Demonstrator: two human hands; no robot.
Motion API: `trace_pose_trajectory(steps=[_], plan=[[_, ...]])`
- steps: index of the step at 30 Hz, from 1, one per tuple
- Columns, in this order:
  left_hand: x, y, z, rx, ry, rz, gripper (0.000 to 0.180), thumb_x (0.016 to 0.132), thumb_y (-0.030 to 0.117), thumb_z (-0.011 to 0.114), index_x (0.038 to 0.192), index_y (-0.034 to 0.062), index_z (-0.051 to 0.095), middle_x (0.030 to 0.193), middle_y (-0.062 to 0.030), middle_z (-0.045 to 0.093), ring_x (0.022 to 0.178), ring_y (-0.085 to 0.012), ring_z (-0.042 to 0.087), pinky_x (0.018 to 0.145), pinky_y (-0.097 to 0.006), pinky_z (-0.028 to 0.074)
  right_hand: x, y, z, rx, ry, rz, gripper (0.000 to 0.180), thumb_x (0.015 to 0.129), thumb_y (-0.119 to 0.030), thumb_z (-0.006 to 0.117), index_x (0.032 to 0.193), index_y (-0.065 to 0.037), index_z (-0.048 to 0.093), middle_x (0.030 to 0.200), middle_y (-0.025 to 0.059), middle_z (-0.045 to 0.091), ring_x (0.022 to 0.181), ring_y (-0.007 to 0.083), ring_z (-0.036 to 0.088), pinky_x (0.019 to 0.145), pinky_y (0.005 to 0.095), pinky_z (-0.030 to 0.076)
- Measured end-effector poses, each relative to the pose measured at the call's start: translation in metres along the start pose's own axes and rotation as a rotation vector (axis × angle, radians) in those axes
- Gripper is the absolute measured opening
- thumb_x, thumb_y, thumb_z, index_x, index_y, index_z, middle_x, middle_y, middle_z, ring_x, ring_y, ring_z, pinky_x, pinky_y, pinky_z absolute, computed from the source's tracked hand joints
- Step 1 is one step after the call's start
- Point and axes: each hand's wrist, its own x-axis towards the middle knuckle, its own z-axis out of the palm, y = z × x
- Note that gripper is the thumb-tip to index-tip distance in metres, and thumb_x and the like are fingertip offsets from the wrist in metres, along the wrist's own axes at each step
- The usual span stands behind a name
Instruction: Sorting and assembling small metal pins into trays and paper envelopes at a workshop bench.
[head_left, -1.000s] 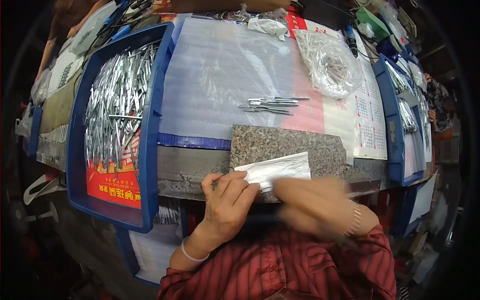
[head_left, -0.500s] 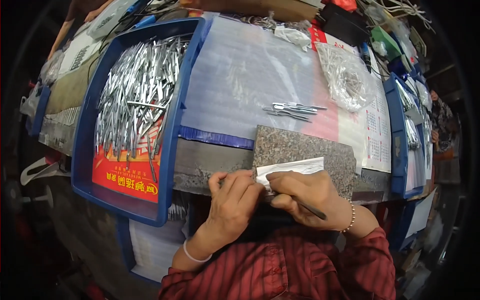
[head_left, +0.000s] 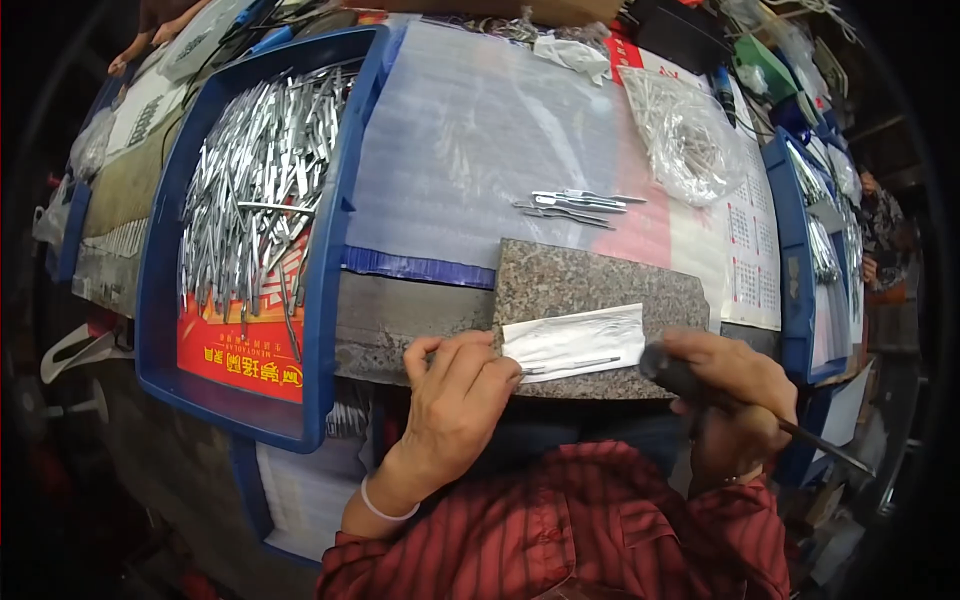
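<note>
A folded white paper or cloth pad (head_left: pixel 575 335) lies on a speckled stone slab (head_left: pixel 600 270) at the table's near edge. Along the pad's near side rests a slim metal piece (head_left: pixel 585 364). The fingers of my left hand (head_left: pixel 455 400) are bent and closed on its left end, against the corner of the pad. Right of the slab, my right hand (head_left: pixel 735 400) grips a tool with a thick dark end (head_left: pixel 668 368) and a thin rod (head_left: pixel 835 455) that points down to the right. Motion blurs that hand, and the tool's exact kind is unclear.
On the left stands a blue tray (head_left: pixel 325 300) heaped with slim metal pieces (head_left: pixel 255 165). Several more pieces (head_left: pixel 575 207) lie beyond the slab on a plastic sheet (head_left: pixel 470 150). A clear plastic bag (head_left: pixel 695 150) and another blue tray (head_left: pixel 800 260) are at the right.
My right hand has moved right, off the pad, and now holds the dark tool to the side. The slim metal piece on the pad has come into sight. My left hand stays nearly in place.
</note>
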Motion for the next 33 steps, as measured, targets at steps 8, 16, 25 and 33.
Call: trace_pose_trajectory(steps=[8, 16, 25, 33], plan=[[0.007, 0.002, 0.002, 0.002, -0.008, 0.006, 0.021, 0.074, 0.003, 0.073, 0.092, 0.0078, 0.062, 0.089, -0.0063, 0.058, 0.095, -0.027, 0.061, 0.086, -0.041, 0.035, -0.005, 0.043, 0.002, -0.218, -0.185, 0.034, 0.031, 0.1, -0.029, 0.051, 0.094, -0.003, 0.066, 0.076, 0.0113, 0.063, 0.062, 0.0301, 0.059, 0.058, 0.037, 0.048], [-0.009, 0.027, -0.015, 0.091, 0.071, -0.004, 0.019, 0.076, 0.0, 0.07, 0.09, 0.0059, 0.061, 0.086, -0.0071, 0.059, 0.092, -0.0281, 0.063, 0.086, -0.041, 0.036, -0.039, 0.023, -0.012, 0.148, -0.068, 0.299, 0.027, 0.101, -0.006, 0.039, 0.122, 0.001, 0.054, 0.112, 0.0131, 0.062, 0.071, 0.0057, 0.052, 0.062, 0.0202, 0.043], [-0.04, 0.063, -0.03, -0.392, 0.034, -0.253, 0.014, 0.081, -0.007, 0.066, 0.095, -0.0031, 0.065, 0.088, -0.0135, 0.067, 0.081, -0.023, 0.066, 0.072, -0.029, 0.051, -0.052, 0.02, 0.012, 0.385, -0.199, 0.499, 0.012, 0.091, -0.005, 0.065, 0.099, 0.002, 0.069, 0.079, 0.0065, 0.07, 0.068, 0.0108, 0.066, 0.061, 0.0222, 0.05], [-0.059, 0.072, -0.032, -0.759, -0.117, -0.654, 0.016, 0.092, 0.002, 0.058, 0.105, -0.0046, 0.066, 0.089, -0.0086, 0.065, 0.082, -0.0122, 0.064, 0.072, -0.025, 0.049, -0.065, 0.022, 0.024, 0.253, -0.245, 0.281, 0.011, 0.087, 0.0, 0.066, 0.097, 0.002, 0.069, 0.078, 0.009, 0.069, 0.07, 0.0146, 0.068, 0.063, 0.0245, 0.051]])
